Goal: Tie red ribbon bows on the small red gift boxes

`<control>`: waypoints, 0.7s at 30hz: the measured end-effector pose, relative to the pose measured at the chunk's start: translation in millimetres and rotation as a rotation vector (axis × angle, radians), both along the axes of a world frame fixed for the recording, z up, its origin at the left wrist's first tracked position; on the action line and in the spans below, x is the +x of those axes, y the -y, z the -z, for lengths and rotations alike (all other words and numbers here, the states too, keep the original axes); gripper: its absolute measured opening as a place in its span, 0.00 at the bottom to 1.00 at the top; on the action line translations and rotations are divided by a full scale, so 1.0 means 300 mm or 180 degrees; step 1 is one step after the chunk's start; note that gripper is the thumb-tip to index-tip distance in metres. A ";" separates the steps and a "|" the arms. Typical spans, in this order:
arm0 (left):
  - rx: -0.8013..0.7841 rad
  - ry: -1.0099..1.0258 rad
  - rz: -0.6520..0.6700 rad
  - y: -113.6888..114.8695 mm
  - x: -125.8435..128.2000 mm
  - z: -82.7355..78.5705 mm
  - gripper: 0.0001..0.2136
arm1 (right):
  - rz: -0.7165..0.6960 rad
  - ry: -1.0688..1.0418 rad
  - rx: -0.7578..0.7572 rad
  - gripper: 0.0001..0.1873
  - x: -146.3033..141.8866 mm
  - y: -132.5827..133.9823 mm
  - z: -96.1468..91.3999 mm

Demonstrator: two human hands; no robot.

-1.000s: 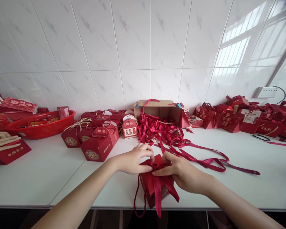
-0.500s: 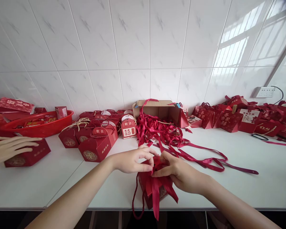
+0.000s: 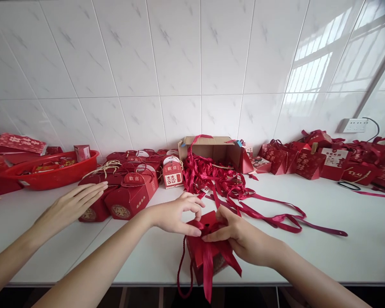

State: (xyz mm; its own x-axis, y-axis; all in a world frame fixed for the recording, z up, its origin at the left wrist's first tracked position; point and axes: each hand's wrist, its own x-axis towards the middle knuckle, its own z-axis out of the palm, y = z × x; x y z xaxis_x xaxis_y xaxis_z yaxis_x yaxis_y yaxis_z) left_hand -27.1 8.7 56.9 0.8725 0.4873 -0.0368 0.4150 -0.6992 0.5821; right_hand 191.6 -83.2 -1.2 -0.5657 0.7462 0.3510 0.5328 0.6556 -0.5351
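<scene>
At the table's front edge stands a small red gift box with a red cord loop hanging from its left side. Red satin ribbon is gathered on its top, its tails draping down the front. My left hand pinches the ribbon from the left, thumb and forefinger closed on it. From the right, my right hand grips the ribbon near its centre, fingers curled. Part of the knot is hidden by my fingers. Behind the box lies a heap of loose red ribbon.
A co-worker's hand rests on a dark red box beside other boxes. A red plastic basin stands at the left, a cardboard carton at the back. Ribbon strands and red bags lie right.
The co-worker's hand has moved right, and the box under it now sits against the row of boxes. My left fingers have shifted slightly left and lower on the ribbon.
</scene>
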 end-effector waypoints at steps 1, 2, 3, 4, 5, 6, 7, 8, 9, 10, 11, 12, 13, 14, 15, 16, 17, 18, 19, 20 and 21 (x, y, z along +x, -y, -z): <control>-0.0083 0.0083 0.0037 0.003 0.003 0.007 0.04 | -0.0003 -0.0030 -0.0010 0.25 -0.001 0.001 -0.001; -0.0150 0.0174 0.0060 0.007 0.007 0.013 0.04 | 0.0004 -0.0061 -0.0025 0.25 -0.003 0.003 -0.002; -0.0192 0.0259 0.0062 0.013 0.011 0.018 0.04 | 0.0012 -0.0089 -0.0043 0.25 -0.004 0.004 -0.002; -0.0211 0.0334 0.0044 0.019 0.015 0.022 0.04 | 0.0015 -0.0118 -0.0050 0.25 -0.004 0.005 -0.002; -0.0225 0.0384 0.0028 0.025 0.018 0.025 0.04 | 0.0011 -0.0144 -0.0055 0.25 -0.005 0.005 -0.001; -0.0235 0.0437 0.0006 0.030 0.021 0.027 0.04 | 0.0002 -0.0168 -0.0046 0.25 -0.005 0.006 -0.001; -0.0256 0.0497 -0.0022 0.035 0.022 0.028 0.05 | -0.0007 -0.0181 -0.0030 0.25 -0.005 0.007 -0.001; -0.0299 0.0556 -0.0057 0.040 0.022 0.029 0.06 | -0.0010 -0.0172 -0.0005 0.24 -0.006 0.008 -0.001; -0.0342 0.0610 -0.0107 0.043 0.021 0.031 0.07 | -0.0001 -0.0144 0.0017 0.23 -0.006 0.009 -0.001; -0.0361 0.0668 -0.0172 0.045 0.019 0.035 0.07 | 0.0013 -0.0099 0.0032 0.22 -0.006 0.011 -0.002; -0.0330 0.0734 -0.0251 0.047 0.017 0.042 0.07 | 0.0027 -0.0046 0.0036 0.21 -0.007 0.013 -0.002; -0.0242 0.0801 -0.0325 0.047 0.015 0.050 0.06 | 0.0041 0.0005 0.0038 0.20 -0.007 0.014 -0.002; -0.0106 0.0851 -0.0379 0.046 0.013 0.060 0.06 | 0.0051 0.0048 0.0040 0.21 -0.008 0.016 -0.001; 0.0055 0.0871 -0.0411 0.045 0.012 0.070 0.07 | 0.0062 0.0071 0.0053 0.22 -0.008 0.017 0.001; 0.0214 0.0863 -0.0429 0.043 0.011 0.080 0.07 | 0.0068 0.0083 0.0069 0.23 -0.008 0.017 0.003; 0.0334 0.0840 -0.0434 0.041 0.011 0.088 0.08 | 0.0080 0.0085 0.0091 0.23 -0.008 0.017 0.005; 0.0394 0.0808 -0.0424 0.039 0.011 0.095 0.09 | 0.0091 0.0081 0.0110 0.24 -0.007 0.017 0.008; 0.0395 0.0784 -0.0402 0.038 0.011 0.099 0.10 | 0.0096 0.0074 0.0120 0.23 -0.007 0.016 0.011; 0.0348 0.0784 -0.0383 0.037 0.012 0.103 0.10 | 0.0100 0.0062 0.0120 0.23 -0.006 0.015 0.014; 0.0269 0.0805 -0.0370 0.038 0.013 0.105 0.10 | 0.0105 0.0047 0.0114 0.23 -0.005 0.014 0.017; 0.0171 0.0851 -0.0374 0.040 0.014 0.106 0.10 | 0.0108 0.0029 0.0103 0.23 -0.004 0.014 0.019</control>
